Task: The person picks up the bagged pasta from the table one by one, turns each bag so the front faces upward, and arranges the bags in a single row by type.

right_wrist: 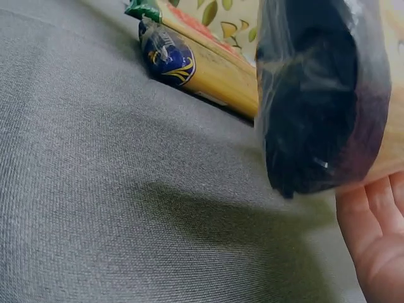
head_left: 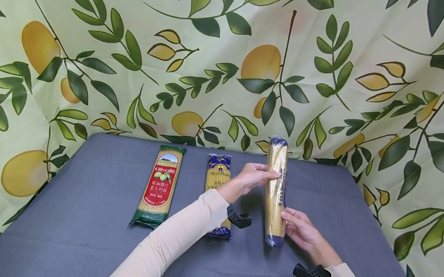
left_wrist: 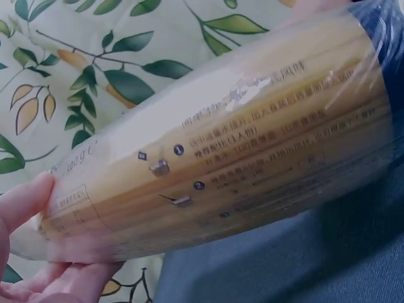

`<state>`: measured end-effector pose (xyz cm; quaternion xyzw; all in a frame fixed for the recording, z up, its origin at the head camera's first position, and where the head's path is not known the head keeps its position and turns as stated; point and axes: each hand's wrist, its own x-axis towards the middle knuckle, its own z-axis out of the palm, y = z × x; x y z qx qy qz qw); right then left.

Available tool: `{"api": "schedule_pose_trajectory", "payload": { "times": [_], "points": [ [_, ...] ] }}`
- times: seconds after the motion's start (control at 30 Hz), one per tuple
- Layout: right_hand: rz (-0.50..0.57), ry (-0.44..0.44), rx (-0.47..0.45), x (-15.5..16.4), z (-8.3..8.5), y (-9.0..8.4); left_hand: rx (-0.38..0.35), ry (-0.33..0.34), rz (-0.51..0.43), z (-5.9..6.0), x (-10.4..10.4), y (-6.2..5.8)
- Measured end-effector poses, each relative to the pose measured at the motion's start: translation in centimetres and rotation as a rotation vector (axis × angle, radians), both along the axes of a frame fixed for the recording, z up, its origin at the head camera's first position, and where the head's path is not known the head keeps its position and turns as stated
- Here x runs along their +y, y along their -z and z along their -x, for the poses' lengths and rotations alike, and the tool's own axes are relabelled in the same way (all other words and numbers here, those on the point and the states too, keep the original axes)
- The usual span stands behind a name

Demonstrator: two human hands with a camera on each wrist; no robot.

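Both hands hold a clear-wrapped spaghetti pack with dark blue ends, nearly upright above the table. My left hand grips its upper part, thumb across the front. Lower down, on the right side, my right hand holds it near the bottom end. Printed cooking steps on the pack face the left wrist camera, and the left thumb and fingers lie around one end. In the right wrist view, the right fingers support it from beneath, beside the blue end; the thumb is hidden there.
A red-labelled spaghetti pack with green ends lies on the grey-blue tablecloth at left. Next to it lies a blue-and-yellow pack, partly covered by the left forearm. A leaf-and-fruit patterned cloth hangs behind and at the sides.
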<state>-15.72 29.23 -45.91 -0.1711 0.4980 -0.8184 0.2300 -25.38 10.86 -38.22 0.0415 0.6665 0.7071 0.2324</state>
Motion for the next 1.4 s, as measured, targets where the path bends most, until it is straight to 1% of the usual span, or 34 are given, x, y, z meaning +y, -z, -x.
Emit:
{"api": "schedule_pose_trajectory", "payload": {
  "times": [0.13,0.2,0.3,0.5,0.53,0.6,0.67,0.77,0.87,1.0,1.07,1.2,1.3,1.4],
  "points": [
    [-0.069,0.064,-0.028,0.0,-0.1,-0.2,0.011,0.024,0.04,0.0,-0.1,0.0],
    [-0.107,0.098,-0.04,0.0,-0.1,-0.3,0.006,0.029,0.062,0.0,-0.2,0.0],
    [-0.171,0.154,-0.078,0.1,-0.3,-0.7,-0.01,0.028,0.066,0.1,-0.2,0.0],
    [-0.297,0.246,-0.151,0.2,-0.4,-1.3,-0.022,-0.008,0.041,0.0,0.0,-0.2],
    [-0.32,0.258,-0.155,0.1,-0.3,-1.3,-0.017,-0.02,0.043,0.0,0.1,-0.2],
    [-0.368,0.276,-0.16,0.1,-0.3,-1.3,-0.003,-0.05,0.081,-0.3,0.2,-0.1],
    [-0.409,0.286,-0.156,0.1,-0.2,-1.3,0.015,-0.073,0.121,-0.6,0.5,0.0],
    [-0.445,0.277,-0.146,0.2,-0.2,-1.4,0.049,-0.1,0.171,-0.8,0.8,0.2],
    [-0.457,0.263,-0.153,0.2,-0.2,-1.7,0.069,-0.101,0.169,-0.7,0.9,0.5],
    [-0.455,0.241,-0.181,0.5,-0.1,-2.1,0.049,-0.07,0.141,-0.4,0.7,0.8],
    [-0.452,0.231,-0.192,0.7,-0.1,-2.2,0.025,-0.048,0.129,-0.2,0.6,0.9],
    [-0.451,0.21,-0.182,0.8,0.0,-2.1,-0.009,-0.011,0.128,0.1,0.4,1.1],
    [-0.462,0.217,-0.175,0.8,0.0,-2.0,-0.032,-0.016,0.123,0.2,0.3,1.3],
    [-0.495,0.246,-0.172,0.6,0.1,-1.9,-0.047,-0.054,0.137,0.2,0.3,1.5]
  ]
}}
